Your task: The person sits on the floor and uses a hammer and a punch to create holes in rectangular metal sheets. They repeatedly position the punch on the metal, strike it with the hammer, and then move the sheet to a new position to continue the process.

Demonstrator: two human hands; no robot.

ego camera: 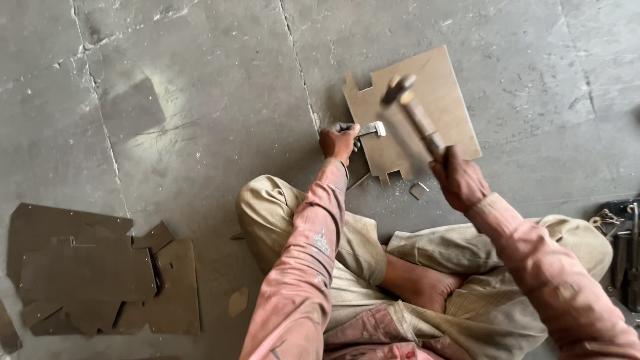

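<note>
I sit cross-legged on a grey stone floor. My left hand (337, 141) grips a short metal chisel (371, 129) whose tip rests on the left edge of a brown notched metal sheet (448, 100) lying flat in front of me. My right hand (459, 179) holds a hammer (415, 117) by its wooden handle, raised above the sheet and blurred with motion. A small cut-off metal piece (419, 191) lies just below the sheet's near edge.
A pile of cut brown metal sheets (93, 277) lies on the floor at the lower left, with a small scrap (238, 301) beside it. Dark tools (623, 247) sit at the right edge. Cracks run across the floor slabs.
</note>
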